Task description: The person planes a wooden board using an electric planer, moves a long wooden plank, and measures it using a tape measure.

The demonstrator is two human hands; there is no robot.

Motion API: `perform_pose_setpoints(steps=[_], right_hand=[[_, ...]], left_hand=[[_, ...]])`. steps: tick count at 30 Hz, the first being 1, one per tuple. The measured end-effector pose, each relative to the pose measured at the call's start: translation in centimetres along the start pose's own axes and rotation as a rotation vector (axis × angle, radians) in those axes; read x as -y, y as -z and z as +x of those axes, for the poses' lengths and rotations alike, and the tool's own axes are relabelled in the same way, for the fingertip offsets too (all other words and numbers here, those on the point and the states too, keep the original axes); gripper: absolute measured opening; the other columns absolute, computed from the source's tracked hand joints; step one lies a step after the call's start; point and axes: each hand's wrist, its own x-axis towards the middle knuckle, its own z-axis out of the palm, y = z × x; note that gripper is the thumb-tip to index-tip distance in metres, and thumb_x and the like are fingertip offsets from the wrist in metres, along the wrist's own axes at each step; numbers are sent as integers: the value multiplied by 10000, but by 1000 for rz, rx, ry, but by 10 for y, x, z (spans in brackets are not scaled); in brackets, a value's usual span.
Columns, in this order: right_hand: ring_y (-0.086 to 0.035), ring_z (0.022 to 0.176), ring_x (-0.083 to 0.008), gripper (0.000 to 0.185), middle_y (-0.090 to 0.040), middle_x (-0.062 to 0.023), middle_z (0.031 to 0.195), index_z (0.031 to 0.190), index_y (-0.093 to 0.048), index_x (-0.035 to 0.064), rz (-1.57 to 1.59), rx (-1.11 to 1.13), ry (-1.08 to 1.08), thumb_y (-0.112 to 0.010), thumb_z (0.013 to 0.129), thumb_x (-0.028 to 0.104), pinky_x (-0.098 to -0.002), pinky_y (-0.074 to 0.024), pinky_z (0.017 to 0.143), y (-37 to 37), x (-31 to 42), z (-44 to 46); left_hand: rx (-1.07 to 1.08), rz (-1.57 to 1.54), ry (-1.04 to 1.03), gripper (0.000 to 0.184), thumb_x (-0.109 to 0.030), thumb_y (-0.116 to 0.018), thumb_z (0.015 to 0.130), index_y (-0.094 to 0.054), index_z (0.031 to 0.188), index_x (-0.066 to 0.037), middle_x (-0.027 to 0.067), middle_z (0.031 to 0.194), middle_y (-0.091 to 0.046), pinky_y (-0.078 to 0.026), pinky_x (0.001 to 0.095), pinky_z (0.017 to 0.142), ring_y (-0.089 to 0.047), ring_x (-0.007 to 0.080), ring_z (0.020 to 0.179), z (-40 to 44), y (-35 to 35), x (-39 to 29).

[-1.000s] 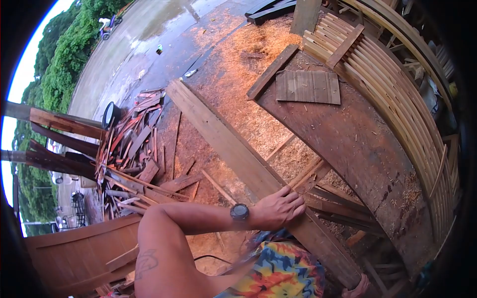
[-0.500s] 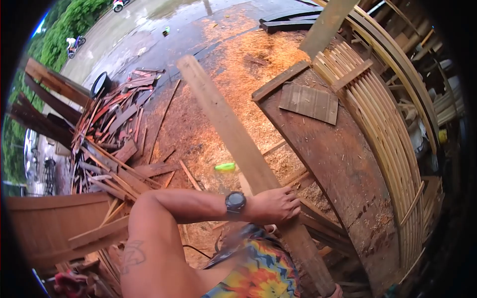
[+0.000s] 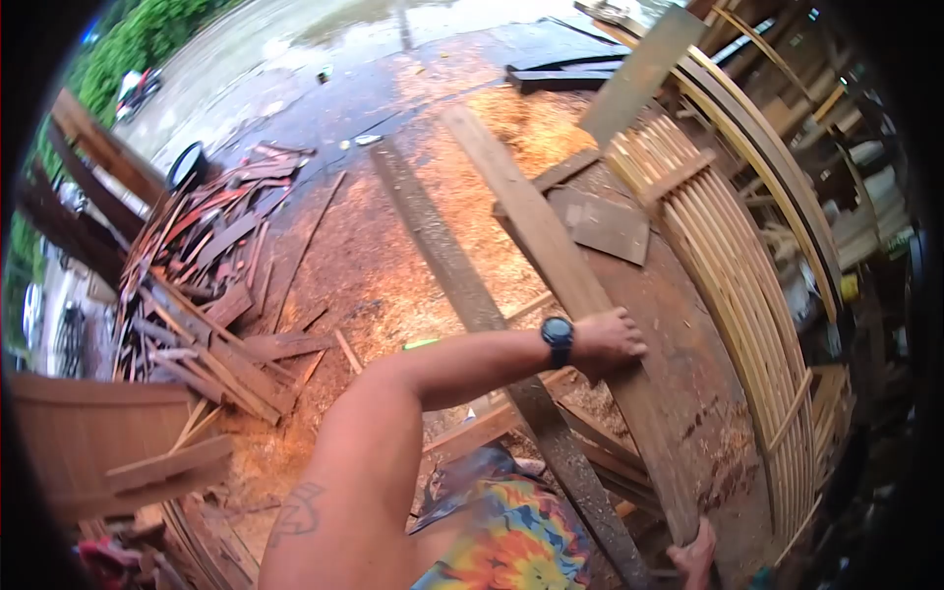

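Observation:
My left hand (image 3: 608, 344), with a black watch on the wrist, grips the edge of a long wooden plank (image 3: 516, 197) near its middle. At the plank's lower end, my right hand (image 3: 694, 556) is wrapped round the edge, partly seen. The plank runs diagonally and its middle crosses over a dark work board (image 3: 708, 369). Left of it lies a second, darker plank (image 3: 428, 231), dusted with shavings and passing under my left forearm. A loose flat panel (image 3: 602, 228) rests on the board, just right of the held plank.
Orange shavings (image 3: 344, 256) cover the ground. Scrap wood (image 3: 221, 246) is heaped at the left beside a black tub (image 3: 185, 167). Curved slatted framing (image 3: 728, 275) stands along the right. A brown wooden panel (image 3: 98, 433) is at the lower left.
The held plank has moved right, away from the darker plank, which now shows beneath. My left hand has moved right and up with it. The camera view has shifted.

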Motion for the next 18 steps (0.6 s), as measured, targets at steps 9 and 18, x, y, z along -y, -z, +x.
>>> perform_pose_setpoints(steps=[9, 18], right_hand=[[-669, 1030, -393, 569, -661, -201, 1033, 1151, -605, 56, -139, -162, 129, -719, 609, 185, -530, -570, 799, 0, 39, 82], [-633, 1133, -396, 694, -642, -211, 1146, 1277, -575, 84, 55, -112, 149, -805, 629, 182, -510, -539, 932, -38, 50, 167]], left_hand=[[234, -43, -20, 862, -368, -958, 479, -557, 1163, -30, 175, 1096, -608, -444, 532, 953, -563, 420, 1093, -1, -24, 103], [292, 63, -3, 872, -371, -997, 411, -499, 1048, -45, 186, 1023, -572, -457, 542, 866, -552, 426, 1023, -7, -28, 156]])
